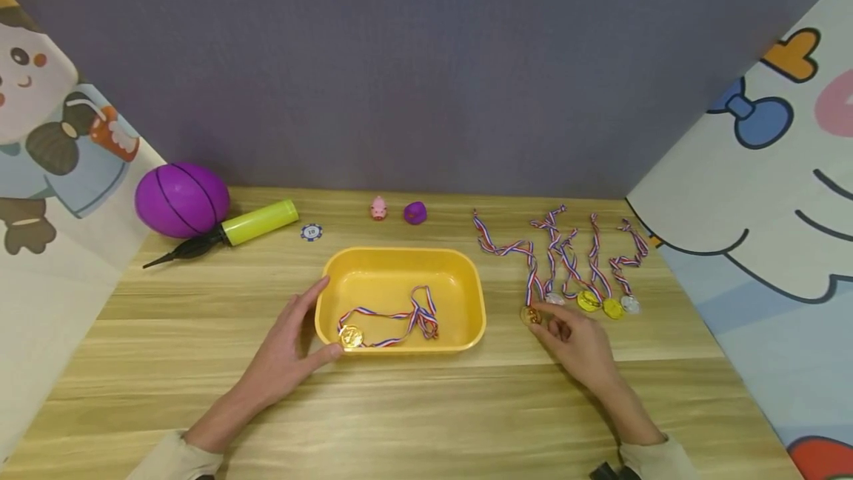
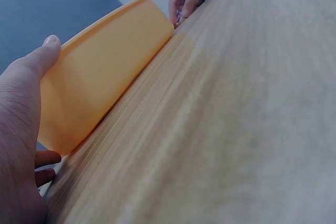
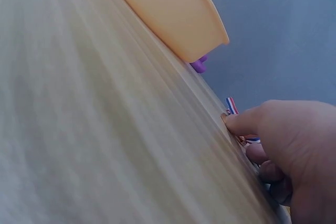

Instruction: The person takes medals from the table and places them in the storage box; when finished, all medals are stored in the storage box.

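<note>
my right hand (image 1: 581,341) pinches the bronze medal (image 1: 531,315) lying just right of the tray (image 1: 466,284). it looks light and stiff, with a limp ribbon (image 1: 509,249); grip the disc's rim. my left hand (image 1: 288,344) steadies the tray, fingers straight.

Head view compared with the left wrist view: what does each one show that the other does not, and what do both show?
Only the head view shows the medal inside the yellow tray, the row of medals, the purple ball and the pump. Only the left wrist view shows the tray's outer wall from close up. Both show the left hand at the tray and the right hand on the table.
</note>
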Demonstrator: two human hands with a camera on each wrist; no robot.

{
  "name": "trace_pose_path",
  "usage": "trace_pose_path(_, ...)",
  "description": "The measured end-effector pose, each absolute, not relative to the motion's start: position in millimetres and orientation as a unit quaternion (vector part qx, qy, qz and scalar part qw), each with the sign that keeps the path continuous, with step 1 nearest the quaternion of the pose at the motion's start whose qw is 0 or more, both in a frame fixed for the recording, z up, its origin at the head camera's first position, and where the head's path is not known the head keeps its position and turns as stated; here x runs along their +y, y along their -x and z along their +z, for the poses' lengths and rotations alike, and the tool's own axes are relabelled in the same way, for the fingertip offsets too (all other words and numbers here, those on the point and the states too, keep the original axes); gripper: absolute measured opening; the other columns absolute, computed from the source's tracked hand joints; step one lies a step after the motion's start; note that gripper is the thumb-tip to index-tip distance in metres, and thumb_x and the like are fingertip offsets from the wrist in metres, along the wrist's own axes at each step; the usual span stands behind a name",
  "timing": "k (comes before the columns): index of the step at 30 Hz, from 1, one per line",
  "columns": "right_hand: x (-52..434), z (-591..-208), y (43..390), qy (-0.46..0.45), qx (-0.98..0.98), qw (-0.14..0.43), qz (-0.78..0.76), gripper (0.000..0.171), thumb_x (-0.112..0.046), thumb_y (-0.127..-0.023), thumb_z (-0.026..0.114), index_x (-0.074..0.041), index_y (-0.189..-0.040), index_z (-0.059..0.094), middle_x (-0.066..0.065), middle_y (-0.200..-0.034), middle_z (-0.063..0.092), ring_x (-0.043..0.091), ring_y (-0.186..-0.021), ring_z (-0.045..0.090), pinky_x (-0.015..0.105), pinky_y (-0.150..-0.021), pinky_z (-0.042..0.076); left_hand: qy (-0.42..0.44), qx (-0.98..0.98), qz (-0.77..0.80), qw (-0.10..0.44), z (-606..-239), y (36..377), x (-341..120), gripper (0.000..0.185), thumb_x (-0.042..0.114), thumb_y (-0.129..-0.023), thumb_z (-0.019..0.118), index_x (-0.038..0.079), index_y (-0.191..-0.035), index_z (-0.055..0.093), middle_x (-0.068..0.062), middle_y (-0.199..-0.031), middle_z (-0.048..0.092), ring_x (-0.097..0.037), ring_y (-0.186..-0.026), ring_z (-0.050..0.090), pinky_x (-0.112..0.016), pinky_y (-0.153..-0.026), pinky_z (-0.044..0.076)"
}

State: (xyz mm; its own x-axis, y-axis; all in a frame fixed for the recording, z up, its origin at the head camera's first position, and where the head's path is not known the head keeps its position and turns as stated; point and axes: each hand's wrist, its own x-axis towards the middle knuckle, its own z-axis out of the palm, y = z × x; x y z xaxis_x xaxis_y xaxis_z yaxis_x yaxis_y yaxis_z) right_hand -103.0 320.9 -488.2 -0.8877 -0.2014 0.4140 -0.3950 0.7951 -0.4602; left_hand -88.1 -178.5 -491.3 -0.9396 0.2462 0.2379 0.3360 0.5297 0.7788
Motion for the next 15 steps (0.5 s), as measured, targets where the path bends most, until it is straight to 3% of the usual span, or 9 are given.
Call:
trace_pose_path(7,321.7,-487.6,101.3,-0.163,-0.911,0.186,0.332,0.04,0.017,-0.086,0.082,-0.005,-0.12,0.082,-0.006,-0.084,0.06,-0.001,-0.064,0.045,0.017,-0.05,0.041,0.167,-0.872,-0.458,0.049,-490.7,87.9,-179.2,0.107,0.038,-0.092,0.09,0.032,-0.178,0.026,-0.022,-0.174,0.042,-0.054,-0.159,0.035,-0.079,-0.13,0.018)
trace_pose_path(12,320.4,-487.6,102.2,-0.087,-0.899,0.186,0.386,0.03,0.003,-0.086,0.093,-0.003,-0.112,0.08,-0.001,-0.078,0.065,0.002,-0.059,0.047,0.015,-0.049,0.041,0.17,-0.87,-0.459,0.051,-490.0,87.9,-178.7,0.107,0.037,-0.092,0.09,0.031,-0.178,0.027,-0.021,-0.173,0.044,-0.052,-0.159,0.036,-0.072,-0.134,0.016)
trace_pose_path(15,317.4,-485.4,103.0,-0.064,-0.916,0.18,0.354,0.035,-0.01,-0.082,0.1,-0.006,-0.111,0.08,-0.004,-0.074,0.063,0.002,-0.058,0.048,0.016,-0.051,0.042,0.169,-0.869,-0.461,0.051,-489.7,88.1,-178.5,0.107,0.036,-0.092,0.09,0.031,-0.178,0.027,-0.021,-0.173,0.044,-0.052,-0.159,0.036,-0.075,-0.132,0.017)
